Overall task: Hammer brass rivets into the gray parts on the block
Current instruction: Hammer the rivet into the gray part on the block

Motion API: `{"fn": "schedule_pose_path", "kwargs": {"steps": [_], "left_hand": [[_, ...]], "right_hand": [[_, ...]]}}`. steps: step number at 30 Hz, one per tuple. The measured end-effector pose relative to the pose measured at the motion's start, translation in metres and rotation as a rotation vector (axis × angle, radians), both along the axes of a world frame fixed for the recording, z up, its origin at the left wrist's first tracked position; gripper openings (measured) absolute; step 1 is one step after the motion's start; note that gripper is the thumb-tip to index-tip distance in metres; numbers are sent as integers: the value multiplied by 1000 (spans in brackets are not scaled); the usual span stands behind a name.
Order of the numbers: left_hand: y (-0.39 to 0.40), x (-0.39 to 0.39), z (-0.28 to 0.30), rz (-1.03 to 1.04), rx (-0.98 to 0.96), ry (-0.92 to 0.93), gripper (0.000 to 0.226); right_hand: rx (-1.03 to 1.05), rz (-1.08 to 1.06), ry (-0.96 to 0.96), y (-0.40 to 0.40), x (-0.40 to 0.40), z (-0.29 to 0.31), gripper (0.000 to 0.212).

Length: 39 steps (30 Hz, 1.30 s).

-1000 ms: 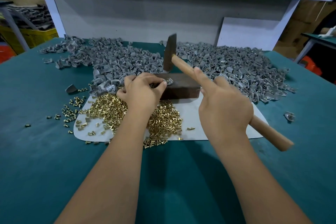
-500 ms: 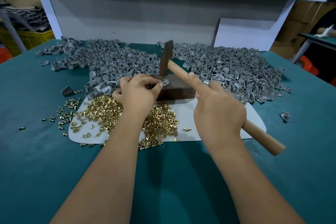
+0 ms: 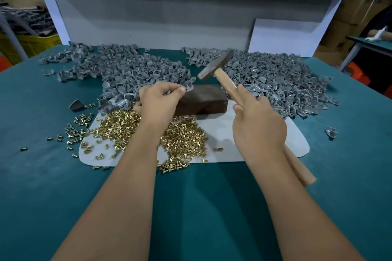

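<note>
Hammer in the right hand, fingers curled round its wooden handle, head raised above the dark block. The left hand pinches a gray part at the block's left top edge. Brass rivets lie heaped on a pale mat before the block; gray parts pile behind on the green surface.

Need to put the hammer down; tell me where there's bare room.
Bare white mat right of the brass rivets, and green cloth nearer you. Crowded: gray parts behind the block.
</note>
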<state>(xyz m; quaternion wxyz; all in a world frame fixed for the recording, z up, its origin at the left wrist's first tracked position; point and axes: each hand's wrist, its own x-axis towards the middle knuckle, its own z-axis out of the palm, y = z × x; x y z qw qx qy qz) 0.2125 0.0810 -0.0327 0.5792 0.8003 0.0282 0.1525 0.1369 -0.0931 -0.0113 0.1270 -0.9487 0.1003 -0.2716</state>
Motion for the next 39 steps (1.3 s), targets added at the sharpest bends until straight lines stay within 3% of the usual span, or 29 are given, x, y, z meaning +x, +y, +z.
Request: {"fn": "schedule_pose_path", "kwargs": {"steps": [4, 7, 17, 22, 25, 27, 31, 33, 39], "left_hand": [[2, -2, 4, -56, -92, 53, 11], [0, -4, 6, -82, -143, 55, 22], [0, -5, 7, -98, -98, 47, 25], [0, -6, 6, -78, 33, 2, 20], [-1, -6, 5, -106, 59, -56, 12], [-1, -6, 6, -131, 65, -115, 10], [-4, -7, 11, -169, 54, -196, 11], [-6, -8, 12, -197, 18, -210, 9], [-12, -14, 10, -192, 70, -339, 19]], "right_hand": [[-3, 12, 67, -2, 1, -3, 43], [13, 55, 83, -1, 4, -5, 22], [5, 112, 87, 3, 9, -6, 11], [-54, 153, 137, 3, 25, 7, 21], [-152, 161, -40, 9, 34, 18, 30], [0, 220, -117, 20, 39, 26, 39], [619, 371, 84, 45, 51, 28, 48], [809, 407, 125, 50, 52, 22, 44], [858, 415, 73, 48, 51, 6, 39]]}}
